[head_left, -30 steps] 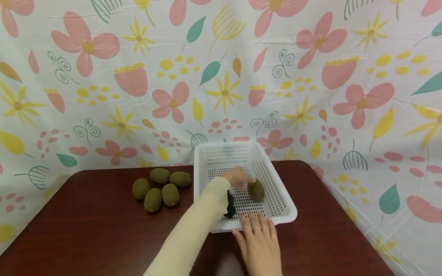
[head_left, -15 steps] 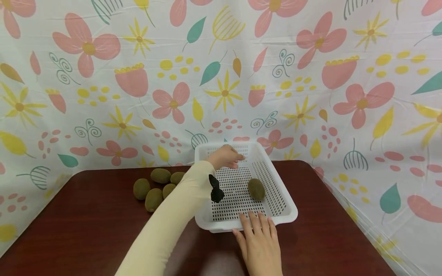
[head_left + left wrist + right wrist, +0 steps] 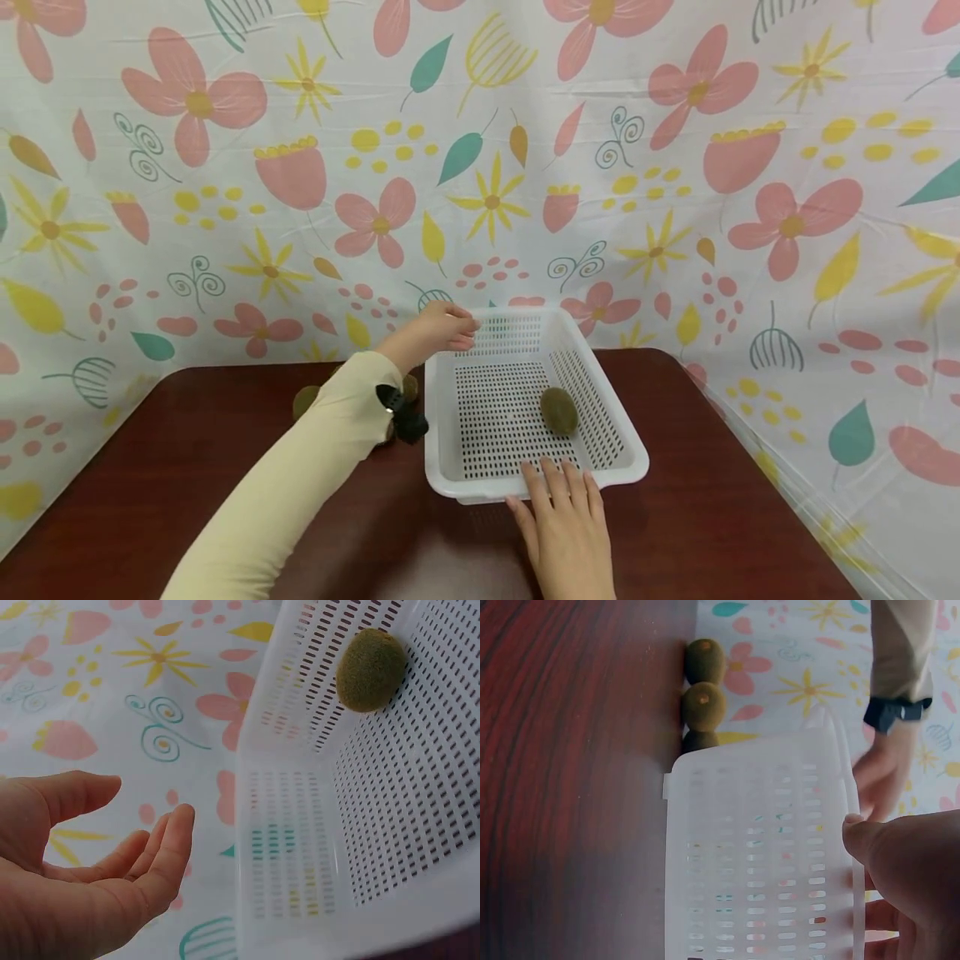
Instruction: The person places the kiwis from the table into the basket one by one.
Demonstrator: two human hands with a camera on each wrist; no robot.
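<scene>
A white plastic basket (image 3: 536, 485) with perforated walls stands on the table, and one brown kiwi (image 3: 558, 411) lies inside toward its right wall. My left hand (image 3: 438, 329) hangs in the air by the basket's back left corner. In the left wrist view its thumb and fingers are apart, with nothing between them. My right hand (image 3: 566, 529) holds the front rim, fingers laid over it and the thumb (image 3: 859, 834) at the outer side. Left of the basket, other kiwis (image 3: 306, 402) sit on the table, mostly hidden behind the left sleeve.
The dark reddish-brown table (image 3: 375, 533) has its back edge against a white curtain (image 3: 495, 125) printed with flowers and leaves. A black band (image 3: 401, 412) with a small device is on the left wrist.
My left hand has let go of the kiwi inside the basket and moved up and left, its sleeve now covering the kiwis on the table. The right hand stays on the rim.
</scene>
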